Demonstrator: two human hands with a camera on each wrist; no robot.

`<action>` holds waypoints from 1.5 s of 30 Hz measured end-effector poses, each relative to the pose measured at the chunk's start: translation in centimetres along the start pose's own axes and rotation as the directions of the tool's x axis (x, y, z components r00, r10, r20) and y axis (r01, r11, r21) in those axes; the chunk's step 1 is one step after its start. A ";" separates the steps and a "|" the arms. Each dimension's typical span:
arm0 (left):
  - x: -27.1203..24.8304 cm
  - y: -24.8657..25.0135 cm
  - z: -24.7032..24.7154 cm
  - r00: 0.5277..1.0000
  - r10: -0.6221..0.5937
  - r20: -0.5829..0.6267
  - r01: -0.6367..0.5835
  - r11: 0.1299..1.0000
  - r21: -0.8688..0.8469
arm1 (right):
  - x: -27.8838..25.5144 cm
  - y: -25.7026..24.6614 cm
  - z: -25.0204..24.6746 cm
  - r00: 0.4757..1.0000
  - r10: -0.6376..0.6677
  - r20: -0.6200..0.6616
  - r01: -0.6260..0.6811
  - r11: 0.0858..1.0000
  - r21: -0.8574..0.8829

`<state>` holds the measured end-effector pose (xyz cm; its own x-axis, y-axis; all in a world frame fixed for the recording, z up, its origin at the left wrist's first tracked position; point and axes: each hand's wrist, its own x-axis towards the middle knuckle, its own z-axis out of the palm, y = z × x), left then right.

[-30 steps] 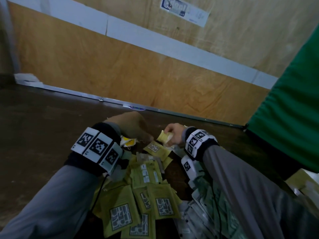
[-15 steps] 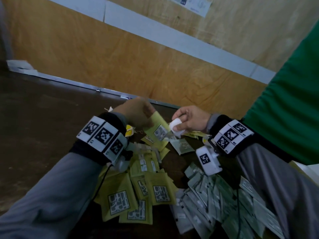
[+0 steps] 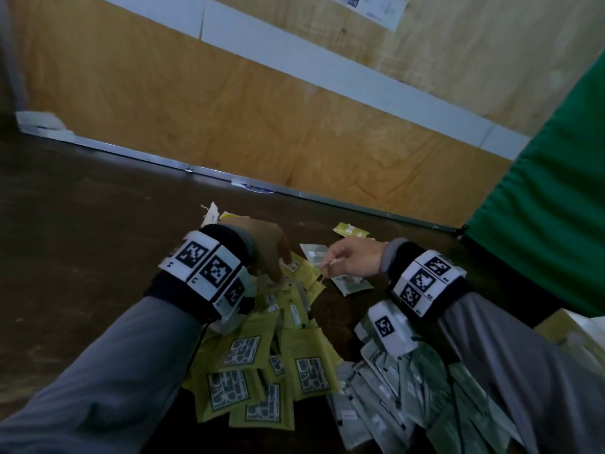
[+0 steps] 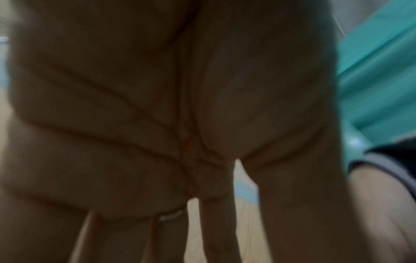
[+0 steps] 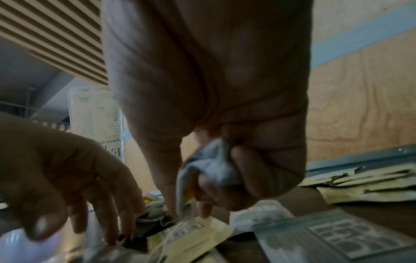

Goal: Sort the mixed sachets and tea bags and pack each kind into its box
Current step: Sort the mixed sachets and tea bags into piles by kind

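Since 0.5 s ago: right hand [image 3: 355, 258] dropped lower, clenching crumpled white paper tea bag [image 5: 209, 167] near table's far edge. Left hand [image 3: 262, 247] spread, empty. Bag light, soft, tearable; take by body.

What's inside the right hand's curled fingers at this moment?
In the right wrist view, the right hand grips a crumpled pale tea bag, part of it sticking out between the fingers. The curled fingers cover the rest, so I cannot tell if anything else is held.
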<state>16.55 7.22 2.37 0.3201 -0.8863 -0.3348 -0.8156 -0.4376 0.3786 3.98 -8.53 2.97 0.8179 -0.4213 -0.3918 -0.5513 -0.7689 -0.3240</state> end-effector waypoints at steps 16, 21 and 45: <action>-0.1 0.3 0.3 0.999 -0.049 -0.007 0.049 0.997 0.058 | -1.6 -1.6 -2.9 0.970 0.199 -0.142 -0.099 0.850 0.518; -0.1 0.1 0.3 0.996 -0.092 0.010 0.089 0.983 0.160 | 1.7 -5.6 -3.7 0.980 0.166 -0.113 -0.042 0.718 0.695; -1.6 -0.2 -2.3 0.918 -0.145 -0.368 -0.099 0.817 -0.568 | 3.5 3.9 -2.2 0.912 0.410 0.024 -0.400 0.900 -0.174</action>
<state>17.28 8.39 4.86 0.5896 -0.8064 -0.0446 -0.4239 -0.3560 0.8328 5.01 -14.02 2.21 0.5153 -0.6878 -0.5112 -0.7946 -0.6069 0.0156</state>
